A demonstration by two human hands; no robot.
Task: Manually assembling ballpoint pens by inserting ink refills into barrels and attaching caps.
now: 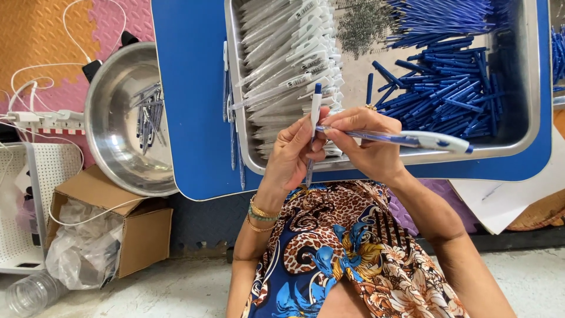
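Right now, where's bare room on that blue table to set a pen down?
Bare blue table runs left of the metal tray, apart from a few pens at the tray's edge. Inside the tray, a bare strip lies between the white barrels and blue parts. Both hands crowd the near rim.

My left hand (292, 154) covers the middle of the upright pen (315, 118). The metal tray (532, 88) is cut off at the top edge. The grey specks (362, 23) in it are too small to identify.
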